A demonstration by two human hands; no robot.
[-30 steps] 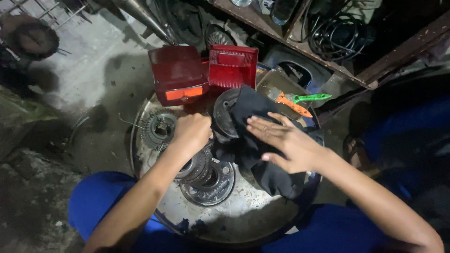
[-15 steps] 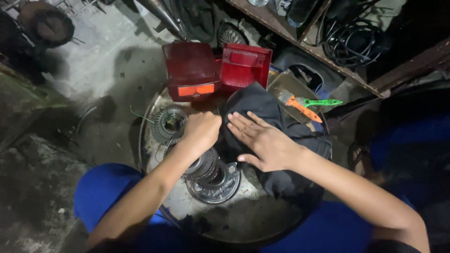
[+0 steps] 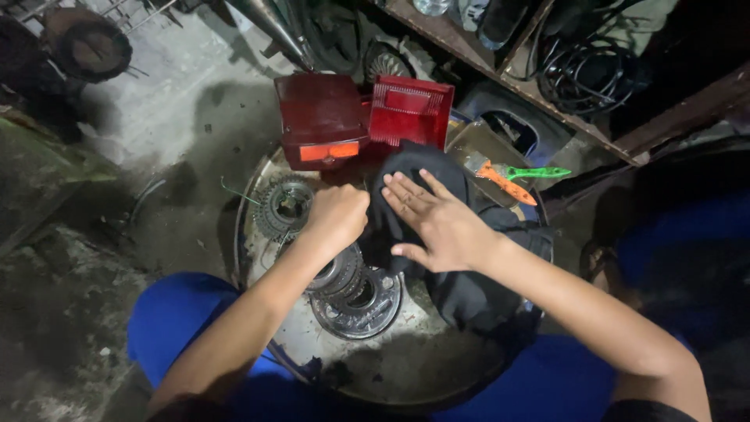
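Fist-tight, the left hand (image 3: 337, 215) grips the stacked gear hub (image 3: 348, 285); the right hand (image 3: 437, 227) lies open-palmed on the black rag (image 3: 469, 289). Heavy, greasy steel, I'd judge, best held by its toothed rim.

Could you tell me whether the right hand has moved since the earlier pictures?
Yes: the right hand has slid left on the cloth, away from the orange brush, toward the left hand.
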